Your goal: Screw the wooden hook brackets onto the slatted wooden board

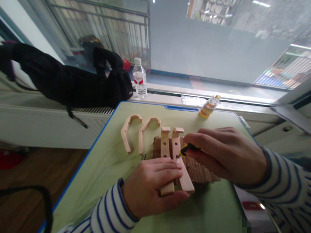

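My left hand (155, 184) lies across two pale wooden hook pieces, its fingers over their tops and the thumb along the near edge, gripping them. The left wooden hook piece (165, 145) and the right wooden hook piece (187, 178) lie side by side on a brown slatted wooden board (201, 170). Each has drilled holes. My right hand (221, 152) is closed around a yellow-and-black screwdriver (188, 149), mostly hidden by the fingers. Its visible end is at a hole in the right piece; the tip cannot be made out.
Two more curved wooden pieces, a left one (125, 134) and a right one (141, 136), lie on the green table (97, 174). A small glue bottle (209, 106) stands tilted in view at the far edge. Behind are a water bottle (139, 79) and a black bag (85, 84).
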Demonstrator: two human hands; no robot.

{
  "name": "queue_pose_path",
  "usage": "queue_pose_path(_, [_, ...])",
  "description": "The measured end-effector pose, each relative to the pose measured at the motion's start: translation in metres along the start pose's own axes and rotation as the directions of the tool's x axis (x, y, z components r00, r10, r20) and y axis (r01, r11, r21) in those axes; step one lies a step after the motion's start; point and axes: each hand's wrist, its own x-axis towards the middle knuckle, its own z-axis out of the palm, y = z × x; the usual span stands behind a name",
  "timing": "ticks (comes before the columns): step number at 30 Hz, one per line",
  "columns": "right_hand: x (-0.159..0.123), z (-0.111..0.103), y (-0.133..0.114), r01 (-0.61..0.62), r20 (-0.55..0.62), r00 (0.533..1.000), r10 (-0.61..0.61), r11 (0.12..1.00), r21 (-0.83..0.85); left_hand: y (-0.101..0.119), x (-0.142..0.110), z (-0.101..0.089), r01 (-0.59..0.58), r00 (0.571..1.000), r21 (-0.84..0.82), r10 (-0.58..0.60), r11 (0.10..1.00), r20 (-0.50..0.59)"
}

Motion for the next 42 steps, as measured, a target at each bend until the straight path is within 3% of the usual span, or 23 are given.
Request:
queue_pose_path(8, [0.0, 0.005, -0.006, -0.079, -0.004, 0.997, 0.08, 0.982, 0.171, 0.003, 0.002, -0.002, 0.002, 1.0, -0.015, -0.002, 1.0, -0.005])
queue_pose_path(14, [0.0, 0.004, -0.004, -0.153, 0.007, 0.988, 0.154, 0.979, 0.136, 0.002, 0.002, -0.001, -0.017, 1.0, -0.014, 0.017, 1.0, -0.013])
queue_pose_path(20, [-0.003, -0.001, -0.005, -0.112, 0.045, 0.993, 0.105, 0.973, 0.201, 0.002, 0.002, -0.002, -0.017, 1.0, -0.01, 0.017, 1.0, -0.009])
queue_pose_path(25, [-0.004, -0.004, -0.003, -0.148, 0.103, 0.986, 0.128, 0.963, 0.227, 0.001, 0.002, -0.002, -0.026, 1.0, -0.009, 0.026, 1.0, -0.015])
queue_pose_path(42, [-0.003, -0.003, -0.006, -0.091, 0.051, 0.995, 0.083, 0.981, 0.17, 0.002, 0.002, -0.001, -0.017, 1.0, -0.014, 0.017, 1.0, -0.024])
